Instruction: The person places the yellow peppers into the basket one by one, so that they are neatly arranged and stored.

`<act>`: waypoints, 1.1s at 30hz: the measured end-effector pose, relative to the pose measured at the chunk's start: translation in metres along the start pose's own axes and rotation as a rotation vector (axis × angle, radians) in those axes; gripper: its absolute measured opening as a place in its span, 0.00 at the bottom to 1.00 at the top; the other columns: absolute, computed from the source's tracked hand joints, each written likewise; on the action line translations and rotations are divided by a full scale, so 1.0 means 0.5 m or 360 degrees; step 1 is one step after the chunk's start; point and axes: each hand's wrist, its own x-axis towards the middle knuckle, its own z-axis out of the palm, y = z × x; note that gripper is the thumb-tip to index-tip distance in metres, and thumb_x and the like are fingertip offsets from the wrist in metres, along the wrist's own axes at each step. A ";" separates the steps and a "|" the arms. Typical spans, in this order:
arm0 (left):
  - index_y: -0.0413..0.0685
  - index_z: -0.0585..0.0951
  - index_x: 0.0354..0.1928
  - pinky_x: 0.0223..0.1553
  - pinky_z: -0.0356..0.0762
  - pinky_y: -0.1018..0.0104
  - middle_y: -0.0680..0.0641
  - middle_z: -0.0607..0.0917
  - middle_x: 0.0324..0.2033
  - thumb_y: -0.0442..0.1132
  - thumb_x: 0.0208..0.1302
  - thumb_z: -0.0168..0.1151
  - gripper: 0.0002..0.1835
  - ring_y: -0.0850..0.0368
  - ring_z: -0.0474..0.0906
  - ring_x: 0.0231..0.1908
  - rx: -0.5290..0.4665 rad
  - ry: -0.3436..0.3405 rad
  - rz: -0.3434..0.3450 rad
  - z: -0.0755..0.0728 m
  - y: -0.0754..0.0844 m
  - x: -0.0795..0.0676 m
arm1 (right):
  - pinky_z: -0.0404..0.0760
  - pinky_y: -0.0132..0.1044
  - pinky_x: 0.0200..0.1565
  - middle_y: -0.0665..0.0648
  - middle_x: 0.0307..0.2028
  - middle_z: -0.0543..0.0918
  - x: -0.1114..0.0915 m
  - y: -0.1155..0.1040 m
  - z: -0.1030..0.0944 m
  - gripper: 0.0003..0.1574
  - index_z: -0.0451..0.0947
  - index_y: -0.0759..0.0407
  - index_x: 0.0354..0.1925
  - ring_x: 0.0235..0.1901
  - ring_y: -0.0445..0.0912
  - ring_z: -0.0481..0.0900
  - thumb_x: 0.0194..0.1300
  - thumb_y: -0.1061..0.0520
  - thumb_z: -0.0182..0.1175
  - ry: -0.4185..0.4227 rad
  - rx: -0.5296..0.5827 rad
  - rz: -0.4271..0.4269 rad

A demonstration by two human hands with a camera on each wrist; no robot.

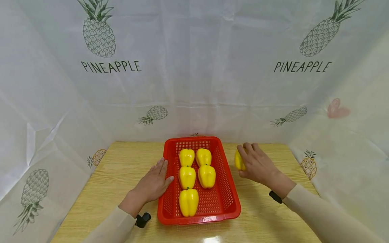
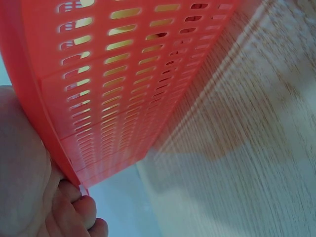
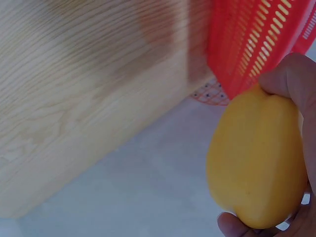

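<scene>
A red plastic basket (image 1: pixel 232 195) with slotted walls holds several yellow bell peppers (image 1: pixel 188 202), three in its left column and two in its right. My left hand (image 1: pixel 154 180) rests on the left rim, fingers extended along it and thumb reaching over the edge. From the left wrist view, fingertips show at the rim beside the slotted wall (image 2: pixel 113 98). To the right of the basket, my right hand (image 1: pixel 256 163) grips another yellow bell pepper (image 3: pixel 256 158), thumb at one end and fingers at the other. In the head view the hand hides much of that pepper.
The basket stands on a light wood-grain table (image 1: pixel 121 165). A white curtain (image 1: pixel 209 84) printed with pineapples hangs behind the table and along both sides. Each wrist wears a black device (image 1: pixel 143 220).
</scene>
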 end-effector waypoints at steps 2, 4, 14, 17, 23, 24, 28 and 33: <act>0.31 0.53 0.82 0.80 0.54 0.39 0.32 0.54 0.82 0.55 0.82 0.52 0.43 0.36 0.50 0.83 -0.0006 -0.0001 -0.0004 0.001 0.000 0.000 | 0.81 0.49 0.50 0.68 0.48 0.75 0.003 -0.004 -0.003 0.52 0.69 0.66 0.60 0.44 0.61 0.74 0.49 0.35 0.73 0.0000 0.0006 -0.0001; 0.31 0.53 0.82 0.80 0.54 0.40 0.33 0.54 0.82 0.55 0.81 0.52 0.43 0.36 0.50 0.83 -0.0007 -0.0002 -0.0005 0.002 -0.001 0.000 | 0.82 0.48 0.50 0.67 0.47 0.76 0.005 -0.009 -0.006 0.52 0.69 0.66 0.60 0.44 0.61 0.75 0.48 0.35 0.73 0.0001 0.0016 0.0001; 0.31 0.53 0.82 0.81 0.55 0.40 0.33 0.53 0.83 0.56 0.82 0.52 0.43 0.37 0.49 0.83 -0.0005 -0.0004 -0.0007 0.002 -0.003 0.000 | 0.81 0.50 0.55 0.68 0.50 0.77 0.017 -0.044 -0.029 0.55 0.71 0.67 0.63 0.48 0.61 0.75 0.55 0.29 0.72 0.0003 0.0086 -0.0023; 0.31 0.53 0.82 0.80 0.55 0.40 0.33 0.54 0.83 0.55 0.81 0.53 0.43 0.37 0.49 0.83 -0.0011 -0.0002 -0.0006 0.002 -0.003 0.000 | 0.82 0.50 0.55 0.68 0.52 0.78 0.023 -0.059 -0.041 0.57 0.71 0.67 0.65 0.49 0.61 0.76 0.55 0.28 0.74 0.0002 0.0132 -0.0024; 0.32 0.53 0.82 0.80 0.55 0.40 0.34 0.54 0.83 0.55 0.81 0.53 0.43 0.37 0.50 0.83 -0.0004 -0.0001 -0.0008 0.003 -0.004 0.000 | 0.85 0.48 0.56 0.67 0.55 0.78 0.035 -0.097 -0.063 0.60 0.70 0.68 0.69 0.50 0.60 0.77 0.53 0.33 0.78 -0.0029 0.0219 -0.0054; 0.32 0.53 0.82 0.80 0.55 0.40 0.34 0.54 0.83 0.55 0.81 0.53 0.43 0.37 0.50 0.83 -0.0002 -0.0002 -0.0009 0.003 -0.004 0.000 | 0.85 0.48 0.57 0.66 0.56 0.78 0.036 -0.104 -0.067 0.60 0.70 0.68 0.69 0.51 0.59 0.77 0.53 0.33 0.78 -0.0034 0.0246 -0.0063; 0.32 0.53 0.82 0.80 0.55 0.40 0.33 0.54 0.83 0.56 0.81 0.52 0.43 0.37 0.50 0.83 0.0006 -0.0001 -0.0007 0.002 -0.003 0.000 | 0.85 0.46 0.58 0.65 0.57 0.78 0.040 -0.135 -0.079 0.59 0.69 0.67 0.69 0.51 0.58 0.78 0.54 0.33 0.77 -0.0060 0.0350 -0.0105; 0.31 0.53 0.82 0.80 0.55 0.40 0.33 0.54 0.82 0.56 0.81 0.53 0.43 0.37 0.50 0.83 -0.0003 -0.0002 -0.0003 0.000 -0.001 -0.001 | 0.85 0.45 0.59 0.63 0.58 0.78 0.041 -0.172 -0.085 0.59 0.69 0.66 0.70 0.52 0.56 0.78 0.55 0.33 0.76 -0.0125 0.0423 -0.0148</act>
